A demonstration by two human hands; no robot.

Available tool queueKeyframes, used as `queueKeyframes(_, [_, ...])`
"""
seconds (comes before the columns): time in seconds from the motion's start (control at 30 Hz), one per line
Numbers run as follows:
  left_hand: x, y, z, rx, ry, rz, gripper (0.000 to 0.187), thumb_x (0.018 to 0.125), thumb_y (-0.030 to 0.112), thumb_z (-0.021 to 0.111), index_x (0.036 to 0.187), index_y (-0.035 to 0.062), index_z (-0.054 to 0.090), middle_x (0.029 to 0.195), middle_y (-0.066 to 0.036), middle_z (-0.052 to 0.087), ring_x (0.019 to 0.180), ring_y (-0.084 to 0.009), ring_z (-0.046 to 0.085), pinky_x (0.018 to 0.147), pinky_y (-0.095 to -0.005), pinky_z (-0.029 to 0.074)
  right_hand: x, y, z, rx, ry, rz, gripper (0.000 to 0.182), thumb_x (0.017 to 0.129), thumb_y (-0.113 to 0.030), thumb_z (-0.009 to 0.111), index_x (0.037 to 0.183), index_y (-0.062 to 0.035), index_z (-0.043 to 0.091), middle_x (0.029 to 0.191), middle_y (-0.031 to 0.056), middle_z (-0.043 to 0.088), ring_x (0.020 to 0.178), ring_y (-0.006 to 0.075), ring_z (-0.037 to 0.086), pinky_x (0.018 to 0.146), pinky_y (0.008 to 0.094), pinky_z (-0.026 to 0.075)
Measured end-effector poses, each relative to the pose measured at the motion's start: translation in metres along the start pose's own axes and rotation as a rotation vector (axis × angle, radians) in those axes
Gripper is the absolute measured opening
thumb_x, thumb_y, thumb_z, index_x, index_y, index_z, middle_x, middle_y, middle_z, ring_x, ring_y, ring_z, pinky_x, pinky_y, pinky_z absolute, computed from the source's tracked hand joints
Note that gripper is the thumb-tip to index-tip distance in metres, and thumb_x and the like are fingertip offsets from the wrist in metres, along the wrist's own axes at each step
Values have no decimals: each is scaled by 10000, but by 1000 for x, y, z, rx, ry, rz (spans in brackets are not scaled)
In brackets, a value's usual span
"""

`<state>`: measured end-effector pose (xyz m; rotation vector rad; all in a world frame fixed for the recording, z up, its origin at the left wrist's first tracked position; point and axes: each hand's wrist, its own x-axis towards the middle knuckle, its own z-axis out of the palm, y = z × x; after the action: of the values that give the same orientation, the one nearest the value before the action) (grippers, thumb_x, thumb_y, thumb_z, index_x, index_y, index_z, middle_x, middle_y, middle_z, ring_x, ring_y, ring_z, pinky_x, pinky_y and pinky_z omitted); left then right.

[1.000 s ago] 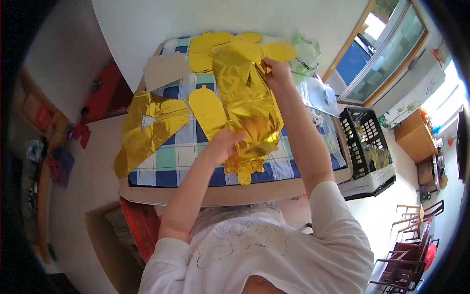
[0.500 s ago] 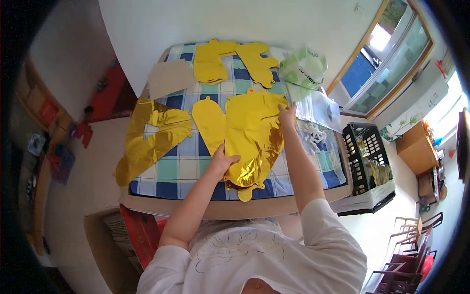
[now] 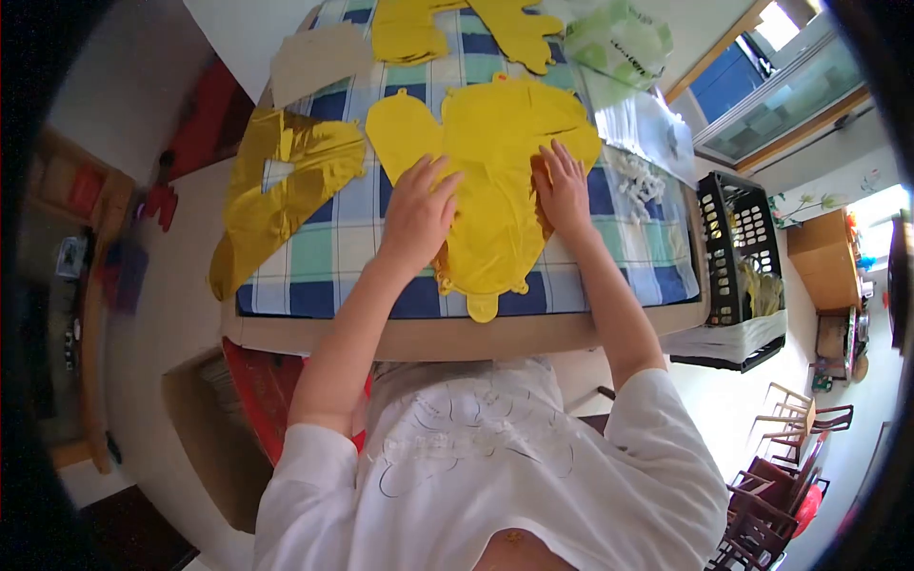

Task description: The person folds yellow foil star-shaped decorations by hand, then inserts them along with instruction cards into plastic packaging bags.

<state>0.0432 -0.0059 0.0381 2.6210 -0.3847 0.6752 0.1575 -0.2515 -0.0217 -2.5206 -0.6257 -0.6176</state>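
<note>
A flat gold foil balloon [image 3: 495, 190], uninflated, lies on the checked cloth [image 3: 314, 285] in front of me, a small tab at its near end. On its left edge rests my left hand [image 3: 416, 217], fingers spread. My right hand [image 3: 566, 195] touches the opposite edge, fingers stretched out and thumb partly hidden. A rounded gold foil piece [image 3: 404, 133] reaches out on the left, its lower part covered by my hand. Farther left, a shinier gold foil balloon [image 3: 286, 195] with a cut-out hangs over the table's edge.
More gold foil balloons [image 3: 409, 33] lie at the back, near a grey-brown cardboard sheet [image 3: 319, 62]. To the right are a green-and-white plastic bag [image 3: 619, 43], clear plastic sheets [image 3: 647, 133] and a white tangled bundle [image 3: 636, 183]. A black crate [image 3: 728, 247] stands beside the table.
Both hands have let go of the foil's edges and now lie on it with fingers extended. The foil lies flatter. My view has tilted down and closer.
</note>
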Motion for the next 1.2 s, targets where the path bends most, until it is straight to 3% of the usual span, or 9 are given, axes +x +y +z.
queueKeyframes(0.13, [14,-5,38,-12,-177,156,351,922,239,547,1261,148,540,1391,-133,445,1320,-343,370,1078,-508,290,0,-1,-1,-22,-16,-7,401,905,-211,544,1287,-97,500,1391,132,460,1326,314,381,1085,516,279])
queueKeyframes(0.23, [13,-11,47,25,-236,82,359,952,282,494,1292,172,528,1405,-123,438,1345,-332,344,1088,-539,256,-1,0,0,-38,-18,2,377,919,-213,530,1276,-96,507,1382,129,468,1321,311,388,1086,516,279])
queueKeyframes(0.43, [3,-36,41,58,-179,-27,391,952,269,489,1335,190,503,1427,-99,424,1368,-318,313,1100,-542,238,0,-5,-1,-34,-46,27,357,924,-214,521,1266,-110,516,1349,120,497,1313,304,399,1090,515,272])
queueKeyframes(0.63, [-3,-10,44,75,-314,154,370,953,332,489,1285,180,545,1393,-86,466,1361,-285,333,1104,-535,236,1,-6,0,-43,-61,55,336,924,-216,509,1244,-117,535,1337,104,512,1307,286,411,1089,516,272])
queueKeyframes(0.73, [-12,-1,47,59,-280,184,376,947,342,499,1275,166,549,1387,-97,470,1357,-288,339,1108,-532,233,1,-7,0,-45,-62,66,329,924,-216,506,1237,-120,541,1336,96,514,1304,281,414,1088,515,273])
queueKeyframes(0.93, [-9,-5,43,-70,-187,21,363,949,258,495,1292,143,529,1393,-123,452,1321,-334,377,1085,-538,259,1,-5,1,-40,-56,60,334,920,-226,514,1235,-121,546,1333,97,517,1298,280,421,1088,512,273])
queueKeyframes(1.13, [-6,-51,43,84,-3,-187,383,958,227,484,1321,105,501,1386,-185,437,1330,-363,351,1078,-533,267,16,-20,-5,4,-17,-21,380,909,-267,540,1253,-106,542,1346,117,503,1308,292,403,1085,516,270])
queueKeyframes(1.2, [-9,-54,48,134,-70,-213,402,976,262,456,1351,117,472,1414,-180,409,1348,-351,329,1096,-525,241,19,-40,-5,7,-75,-101,401,906,-289,545,1257,-95,539,1354,120,495,1312,294,396,1085,517,268])
